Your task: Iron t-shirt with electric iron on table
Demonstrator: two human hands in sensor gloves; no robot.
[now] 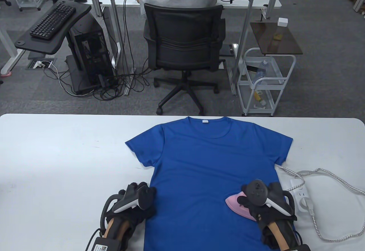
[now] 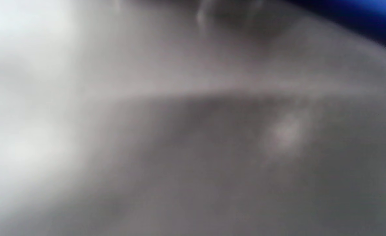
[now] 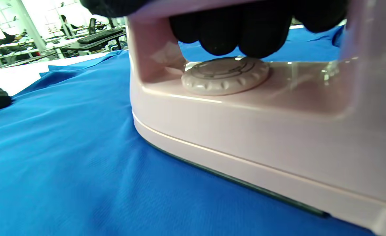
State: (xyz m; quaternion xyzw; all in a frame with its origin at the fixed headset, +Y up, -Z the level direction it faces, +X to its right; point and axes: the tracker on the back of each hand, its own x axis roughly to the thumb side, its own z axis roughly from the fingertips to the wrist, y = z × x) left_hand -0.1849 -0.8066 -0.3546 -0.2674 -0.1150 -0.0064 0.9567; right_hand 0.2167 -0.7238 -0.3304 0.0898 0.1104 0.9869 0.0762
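Note:
A blue t-shirt point(image 1: 205, 171) lies flat on the white table point(image 1: 57, 154), collar toward the far edge. My right hand point(image 1: 258, 205) grips the handle of a pink electric iron point(image 1: 238, 204), which rests sole-down on the shirt's lower right part. In the right wrist view my gloved fingers point(image 3: 232, 29) wrap the handle above the iron's dial point(image 3: 224, 75), and the iron point(image 3: 245, 131) sits on the blue cloth point(image 3: 65, 157). My left hand point(image 1: 139, 202) rests at the shirt's left edge near the hem. The left wrist view is a grey blur with a blue strip of shirt point(image 2: 359, 16).
A white power strip point(image 1: 299, 195) lies right of the shirt, with the iron's braided cord point(image 1: 330, 174) looping across the table's right side. Beyond the far edge are an office chair point(image 1: 184, 51) and a white cart point(image 1: 265, 80).

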